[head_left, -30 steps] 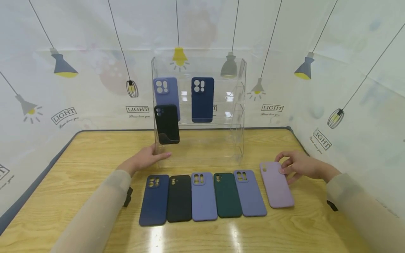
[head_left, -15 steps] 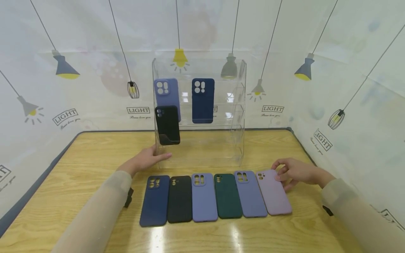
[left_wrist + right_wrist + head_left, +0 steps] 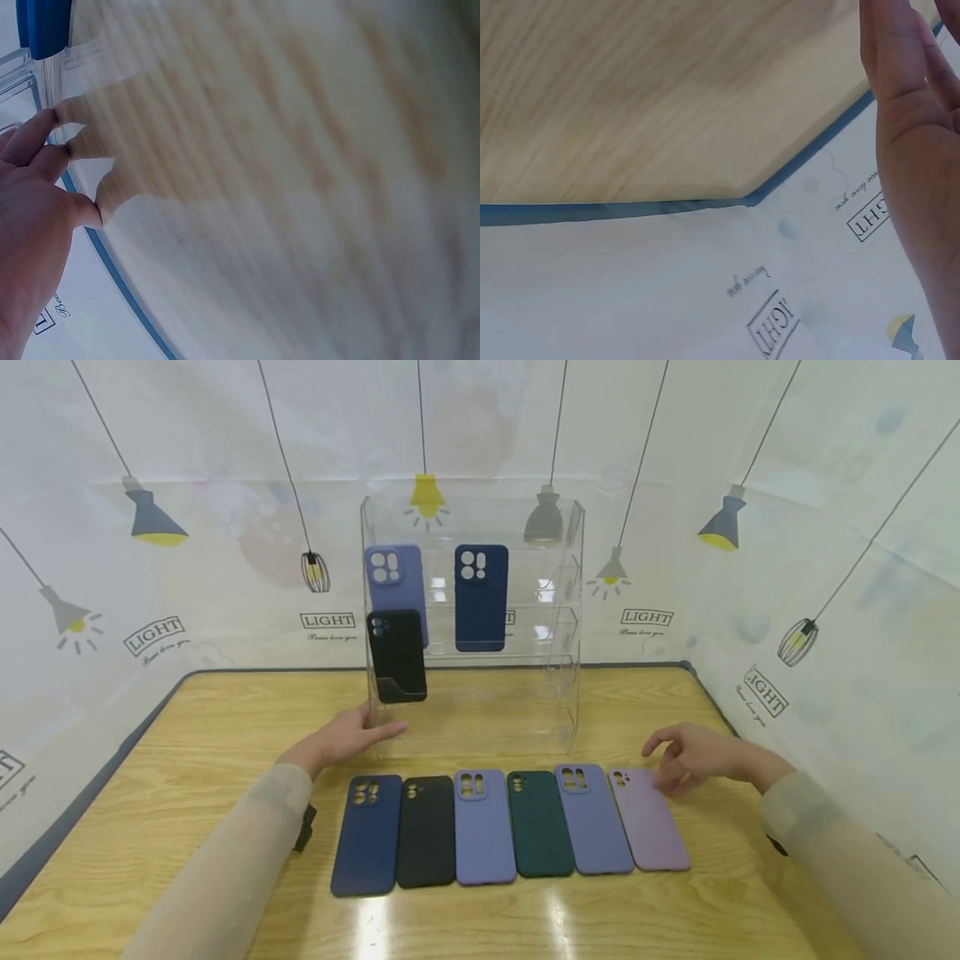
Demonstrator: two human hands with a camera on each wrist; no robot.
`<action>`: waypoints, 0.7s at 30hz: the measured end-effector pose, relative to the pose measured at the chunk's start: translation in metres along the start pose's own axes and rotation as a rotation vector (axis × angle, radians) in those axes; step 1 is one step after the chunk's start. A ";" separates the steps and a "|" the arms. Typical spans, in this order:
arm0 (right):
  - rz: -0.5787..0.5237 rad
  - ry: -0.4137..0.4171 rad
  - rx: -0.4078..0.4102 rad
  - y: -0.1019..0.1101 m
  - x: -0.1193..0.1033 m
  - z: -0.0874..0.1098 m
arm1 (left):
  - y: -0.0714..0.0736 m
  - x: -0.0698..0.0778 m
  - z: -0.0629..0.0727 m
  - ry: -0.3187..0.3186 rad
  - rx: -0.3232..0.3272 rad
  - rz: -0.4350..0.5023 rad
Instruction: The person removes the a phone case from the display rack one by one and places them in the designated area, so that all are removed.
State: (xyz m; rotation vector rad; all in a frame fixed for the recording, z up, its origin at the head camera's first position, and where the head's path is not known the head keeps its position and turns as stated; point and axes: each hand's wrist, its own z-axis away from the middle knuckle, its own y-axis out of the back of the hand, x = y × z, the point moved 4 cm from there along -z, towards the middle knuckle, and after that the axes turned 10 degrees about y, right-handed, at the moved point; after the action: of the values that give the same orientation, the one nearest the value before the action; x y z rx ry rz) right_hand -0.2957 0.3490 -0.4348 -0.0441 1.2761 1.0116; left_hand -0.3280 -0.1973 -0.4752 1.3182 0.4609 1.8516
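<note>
My left hand (image 3: 341,739) grips the lower left side of a clear acrylic display rack (image 3: 468,727), thumb in front of its edge. Part of its fingers is hidden behind that side. My right hand (image 3: 697,756) hovers at the top right corner of a pale purple phone case (image 3: 651,822), its fingers loosely bent and holding nothing. That case lies at the right end of a row, beside a lavender case (image 3: 596,827). Further left lie a dark green case (image 3: 542,827), another lavender case (image 3: 486,835), a black case (image 3: 427,839) and a navy case (image 3: 365,843).
On the rack stand a lavender case (image 3: 397,581), a black case (image 3: 397,664) partly in front of it, and a navy case (image 3: 482,602). A wooden table (image 3: 225,760) carries everything. Lamp-patterned wall sheets (image 3: 240,593) close off the back and sides.
My right hand has brought the pale purple case down and left to the end of the row, then let go and lifted slightly. My left hand has stayed at the rack.
</note>
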 end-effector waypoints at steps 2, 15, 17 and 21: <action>0.003 0.010 -0.007 0.002 -0.008 -0.002 | 0.000 0.000 0.001 0.000 0.000 0.002; 0.079 0.066 -0.013 0.011 -0.055 -0.015 | -0.001 -0.001 -0.003 -0.008 0.005 0.002; 0.090 0.071 -0.021 0.011 -0.062 -0.018 | -0.001 -0.002 -0.003 -0.008 0.006 0.003; 0.108 0.078 -0.033 0.013 -0.074 -0.025 | -0.001 -0.002 -0.003 -0.006 0.003 0.011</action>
State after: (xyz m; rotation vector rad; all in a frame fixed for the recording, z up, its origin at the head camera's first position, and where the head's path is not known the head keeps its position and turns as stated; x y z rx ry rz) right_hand -0.3184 0.2990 -0.3778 -0.0405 1.3443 1.1324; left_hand -0.3297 -0.1980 -0.4779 1.3308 0.4542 1.8563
